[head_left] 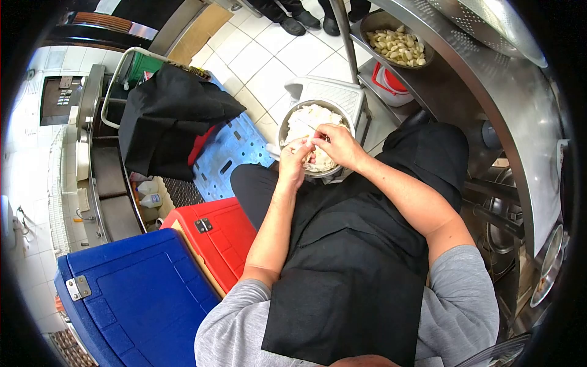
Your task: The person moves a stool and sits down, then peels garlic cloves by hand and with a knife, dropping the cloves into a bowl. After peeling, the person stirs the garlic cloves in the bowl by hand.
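Note:
A round metal bowl [283,131] in front of my knees is heaped with whitish, papery pieces that look like garlic and its skins [315,115]. Over it, my left hand [295,160] is closed, pinching a small pale piece [310,142], seemingly a garlic clove. My right hand [337,144] meets it from the right with bent fingers. A thin, blade-like tool [306,125] sticks out from the right fingers toward the upper left; its handle is hidden in the hand. Both hands' fingertips are close together.
Peeled garlic cloves [397,47] fill another bowl on the metal shelf at right, above a red-and-white bucket [391,82]. Beyond my bowl is a grey plastic step stool [327,92]. Red [214,235] and blue [140,293] lidded boxes stand left. Another person's shoes [299,23] show at the top.

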